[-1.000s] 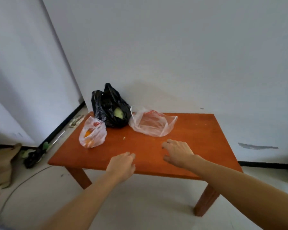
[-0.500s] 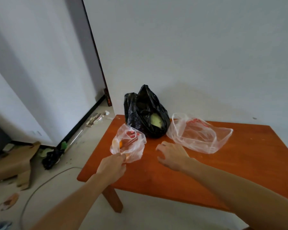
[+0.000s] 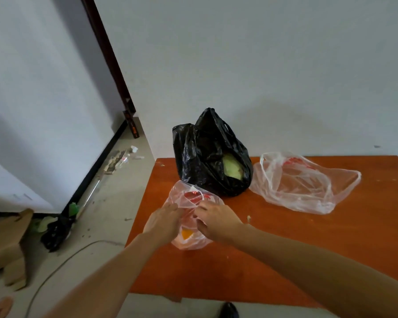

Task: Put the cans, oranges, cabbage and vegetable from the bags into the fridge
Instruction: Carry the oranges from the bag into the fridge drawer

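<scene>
A small clear plastic bag [image 3: 189, 242] with red print stands near the left edge of the orange wooden table [image 3: 285, 249]. An orange [image 3: 187, 233] shows through its lower part. My left hand [image 3: 163, 222] grips the bag's left side and my right hand [image 3: 214, 218] pinches its right side at the mouth. Behind it a black bag [image 3: 200, 157] holds a pale green cabbage [image 3: 232, 167]. A larger clear bag [image 3: 303, 182] lies flat to the right, its contents unclear.
White walls rise behind and to the left of the table. On the floor at left lie a cardboard box [image 3: 5, 239], a black bag [image 3: 55, 232], a cable [image 3: 62, 260] and scraps. A dark door frame [image 3: 110, 65] leans in the corner.
The view has closed in on the table's left end. My right hand moved left from the tabletop onto the small clear bag, and both hands now hold its mouth.
</scene>
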Demonstrator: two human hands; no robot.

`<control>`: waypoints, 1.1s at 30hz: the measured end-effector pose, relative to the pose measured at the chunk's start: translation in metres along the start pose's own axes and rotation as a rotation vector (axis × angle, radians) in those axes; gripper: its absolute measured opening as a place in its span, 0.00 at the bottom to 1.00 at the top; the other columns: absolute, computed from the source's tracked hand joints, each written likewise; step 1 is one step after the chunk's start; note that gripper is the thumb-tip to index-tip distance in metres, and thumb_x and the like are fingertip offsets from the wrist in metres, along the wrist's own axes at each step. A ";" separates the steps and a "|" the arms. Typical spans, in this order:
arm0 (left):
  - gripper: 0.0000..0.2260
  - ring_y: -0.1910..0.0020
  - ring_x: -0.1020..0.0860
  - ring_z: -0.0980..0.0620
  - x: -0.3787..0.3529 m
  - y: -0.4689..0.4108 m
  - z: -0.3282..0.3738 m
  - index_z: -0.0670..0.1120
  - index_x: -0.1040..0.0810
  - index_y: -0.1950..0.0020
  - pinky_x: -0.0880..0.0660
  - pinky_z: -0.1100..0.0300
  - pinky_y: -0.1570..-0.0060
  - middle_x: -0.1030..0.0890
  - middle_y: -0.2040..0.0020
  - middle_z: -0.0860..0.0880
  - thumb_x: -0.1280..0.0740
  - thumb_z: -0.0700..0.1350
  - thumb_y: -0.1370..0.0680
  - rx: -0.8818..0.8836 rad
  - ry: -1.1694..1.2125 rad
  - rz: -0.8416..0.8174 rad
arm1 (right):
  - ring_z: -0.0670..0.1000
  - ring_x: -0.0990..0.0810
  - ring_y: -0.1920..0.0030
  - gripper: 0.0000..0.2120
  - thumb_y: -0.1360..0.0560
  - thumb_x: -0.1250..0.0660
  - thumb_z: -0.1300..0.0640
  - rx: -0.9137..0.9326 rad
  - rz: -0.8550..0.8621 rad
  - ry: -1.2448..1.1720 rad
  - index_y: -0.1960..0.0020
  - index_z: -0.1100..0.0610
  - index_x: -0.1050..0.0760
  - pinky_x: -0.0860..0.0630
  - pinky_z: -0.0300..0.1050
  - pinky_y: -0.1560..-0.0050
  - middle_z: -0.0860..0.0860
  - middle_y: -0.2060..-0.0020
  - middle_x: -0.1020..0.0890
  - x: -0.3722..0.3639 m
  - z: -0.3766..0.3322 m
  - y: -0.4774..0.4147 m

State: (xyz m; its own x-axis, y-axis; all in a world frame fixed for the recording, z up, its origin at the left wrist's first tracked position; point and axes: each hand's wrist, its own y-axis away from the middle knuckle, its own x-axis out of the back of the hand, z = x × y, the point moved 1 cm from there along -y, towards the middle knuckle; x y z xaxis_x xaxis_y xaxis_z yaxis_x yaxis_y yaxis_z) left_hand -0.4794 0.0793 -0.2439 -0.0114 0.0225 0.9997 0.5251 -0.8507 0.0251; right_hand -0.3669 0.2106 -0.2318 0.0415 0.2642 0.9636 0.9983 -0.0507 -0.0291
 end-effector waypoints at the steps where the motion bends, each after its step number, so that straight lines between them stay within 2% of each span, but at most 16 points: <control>1: 0.14 0.39 0.27 0.53 -0.004 -0.011 -0.003 0.52 0.26 0.35 0.29 0.61 0.42 0.25 0.37 0.53 0.38 0.42 0.20 -0.041 -0.008 -0.004 | 0.51 0.25 0.43 0.16 0.20 0.47 0.50 -0.006 -0.019 -0.011 0.41 0.56 0.26 0.28 0.47 0.41 0.52 0.43 0.23 -0.008 0.004 -0.009; 3: 0.17 0.32 0.31 0.52 -0.017 -0.032 -0.012 0.51 0.28 0.33 0.34 0.56 0.33 0.27 0.33 0.52 0.37 0.40 0.21 -0.162 -0.093 -0.052 | 0.52 0.25 0.41 0.13 0.20 0.44 0.54 -0.050 -0.086 -0.026 0.39 0.55 0.27 0.30 0.54 0.35 0.52 0.40 0.24 -0.025 0.012 -0.023; 4: 0.19 0.30 0.33 0.51 -0.027 -0.041 -0.017 0.51 0.29 0.32 0.37 0.53 0.30 0.29 0.31 0.52 0.36 0.39 0.22 -0.236 -0.141 -0.092 | 0.53 0.24 0.41 0.13 0.20 0.43 0.55 -0.077 -0.133 -0.028 0.37 0.55 0.28 0.30 0.54 0.35 0.53 0.39 0.24 -0.033 0.015 -0.027; 6: 0.19 0.30 0.34 0.49 -0.046 -0.060 -0.029 0.51 0.26 0.34 0.39 0.49 0.28 0.28 0.32 0.51 0.35 0.38 0.24 -0.360 -0.203 -0.180 | 0.55 0.23 0.44 0.14 0.20 0.43 0.58 -0.096 -0.210 -0.009 0.37 0.58 0.27 0.29 0.51 0.43 0.56 0.38 0.25 -0.049 0.019 -0.036; 8: 0.16 0.35 0.33 0.50 -0.062 -0.075 -0.037 0.50 0.24 0.38 0.37 0.49 0.32 0.26 0.37 0.51 0.35 0.39 0.24 -0.445 -0.228 -0.256 | 0.54 0.23 0.48 0.11 0.21 0.41 0.57 -0.104 -0.262 0.015 0.41 0.58 0.24 0.31 0.47 0.52 0.55 0.43 0.22 -0.064 0.022 -0.044; 10: 0.12 0.38 0.31 0.50 -0.070 -0.086 -0.039 0.48 0.22 0.41 0.35 0.51 0.34 0.24 0.40 0.51 0.36 0.41 0.23 -0.513 -0.190 -0.291 | 0.53 0.23 0.50 0.11 0.22 0.37 0.51 -0.130 -0.304 0.006 0.44 0.57 0.23 0.30 0.47 0.51 0.54 0.46 0.21 -0.080 0.025 -0.049; 12: 0.08 0.42 0.28 0.50 -0.074 -0.095 -0.043 0.47 0.19 0.48 0.35 0.51 0.36 0.22 0.44 0.51 0.37 0.43 0.22 -0.561 -0.182 -0.290 | 0.53 0.22 0.49 0.17 0.23 0.36 0.46 -0.150 -0.369 -0.030 0.41 0.57 0.26 0.29 0.50 0.44 0.53 0.45 0.21 -0.094 0.021 -0.052; 15: 0.08 0.54 0.23 0.56 -0.081 -0.108 -0.064 0.51 0.20 0.57 0.28 0.53 0.43 0.20 0.53 0.55 0.37 0.48 0.21 -0.540 -0.218 -0.299 | 0.53 0.23 0.42 0.19 0.21 0.39 0.52 -0.228 -0.378 -0.093 0.31 0.53 0.35 0.27 0.52 0.41 0.53 0.36 0.25 -0.110 0.012 -0.058; 17: 0.09 0.65 0.27 0.56 -0.084 -0.114 -0.080 0.52 0.21 0.58 0.27 0.55 0.50 0.24 0.64 0.56 0.38 0.44 0.21 -0.584 -0.263 -0.326 | 0.53 0.25 0.40 0.19 0.20 0.42 0.53 -0.316 -0.320 -0.123 0.30 0.49 0.38 0.26 0.52 0.42 0.53 0.34 0.27 -0.119 0.006 -0.059; 18: 0.09 0.66 0.28 0.56 -0.083 -0.113 -0.085 0.51 0.21 0.57 0.28 0.54 0.49 0.26 0.66 0.55 0.38 0.42 0.21 -0.602 -0.273 -0.331 | 0.52 0.24 0.42 0.18 0.19 0.43 0.53 -0.363 -0.303 -0.145 0.30 0.49 0.39 0.24 0.51 0.44 0.53 0.35 0.26 -0.122 0.005 -0.060; 21: 0.10 0.61 0.23 0.53 -0.083 -0.113 -0.101 0.47 0.19 0.50 0.27 0.56 0.50 0.20 0.58 0.51 0.39 0.36 0.22 -0.697 -0.258 -0.267 | 0.52 0.21 0.49 0.18 0.19 0.44 0.48 -0.509 -0.267 -0.187 0.31 0.50 0.38 0.22 0.51 0.49 0.53 0.40 0.24 -0.132 -0.008 -0.064; 24: 0.11 0.51 0.20 0.52 -0.087 -0.113 -0.119 0.47 0.20 0.45 0.24 0.58 0.47 0.18 0.48 0.50 0.36 0.35 0.24 -0.863 -0.173 -0.222 | 0.54 0.23 0.43 0.23 0.24 0.43 0.39 -0.581 -0.288 -0.082 0.32 0.47 0.36 0.28 0.58 0.40 0.51 0.40 0.22 -0.142 -0.022 -0.080; 26: 0.13 0.49 0.21 0.53 -0.102 -0.116 -0.134 0.49 0.23 0.45 0.25 0.57 0.42 0.19 0.48 0.50 0.32 0.38 0.28 -1.041 -0.161 -0.142 | 0.54 0.24 0.42 0.29 0.28 0.40 0.36 -0.623 -0.323 -0.057 0.31 0.48 0.35 0.34 0.58 0.36 0.50 0.40 0.22 -0.146 -0.032 -0.092; 29: 0.18 0.42 0.25 0.48 -0.117 -0.117 -0.144 0.49 0.28 0.39 0.29 0.52 0.35 0.23 0.43 0.47 0.30 0.42 0.28 -1.160 -0.086 0.013 | 0.54 0.24 0.41 0.30 0.31 0.34 0.39 -0.666 -0.284 -0.136 0.33 0.49 0.34 0.33 0.53 0.39 0.50 0.40 0.23 -0.149 -0.050 -0.097; 31: 0.27 0.37 0.28 0.44 -0.119 -0.123 -0.147 0.48 0.33 0.33 0.29 0.49 0.35 0.26 0.39 0.44 0.27 0.46 0.29 -1.133 -0.084 0.040 | 0.52 0.24 0.42 0.28 0.32 0.31 0.46 -0.672 -0.200 -0.215 0.34 0.49 0.33 0.30 0.46 0.45 0.50 0.40 0.24 -0.144 -0.063 -0.096; 33: 0.36 0.36 0.29 0.42 -0.120 -0.132 -0.149 0.48 0.38 0.29 0.28 0.48 0.37 0.28 0.37 0.42 0.25 0.53 0.32 -1.082 -0.125 0.000 | 0.51 0.25 0.41 0.28 0.32 0.30 0.48 -0.659 -0.116 -0.251 0.35 0.46 0.35 0.27 0.46 0.46 0.49 0.39 0.26 -0.141 -0.069 -0.095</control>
State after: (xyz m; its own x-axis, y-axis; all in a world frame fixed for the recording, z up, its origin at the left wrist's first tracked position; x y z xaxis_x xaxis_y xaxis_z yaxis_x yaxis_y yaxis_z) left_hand -0.6746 0.1107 -0.3667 0.1072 0.0239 0.9940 -0.5032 -0.8609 0.0750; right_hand -0.4703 0.1119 -0.3461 0.0236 0.5126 0.8583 0.7675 -0.5595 0.3130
